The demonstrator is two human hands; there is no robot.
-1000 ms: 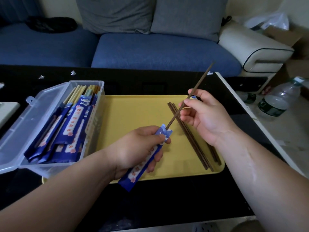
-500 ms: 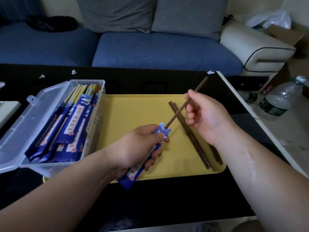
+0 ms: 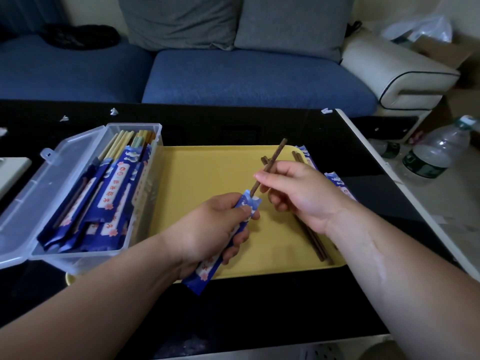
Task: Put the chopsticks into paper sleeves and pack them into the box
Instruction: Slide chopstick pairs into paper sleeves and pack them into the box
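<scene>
Here the left hand (image 3: 207,229) grips the sleeve (image 3: 223,240) while the right hand (image 3: 298,196) pinches the chopstick (image 3: 270,167); feed it straight, keeping the mouth open.

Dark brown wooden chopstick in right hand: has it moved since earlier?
Yes: the chopstick slid deeper into the blue paper sleeve, its top end nearer the yellow tray.

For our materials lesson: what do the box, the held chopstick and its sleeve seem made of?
Box: clear glossy plastic, probably; contents show through its walls. Chopstick in the right hand: dark brown, matt, likely wood; grain too small to tell. Sleeve in the left hand: thin printed paper, seemingly; blue with white and pink print.
</scene>
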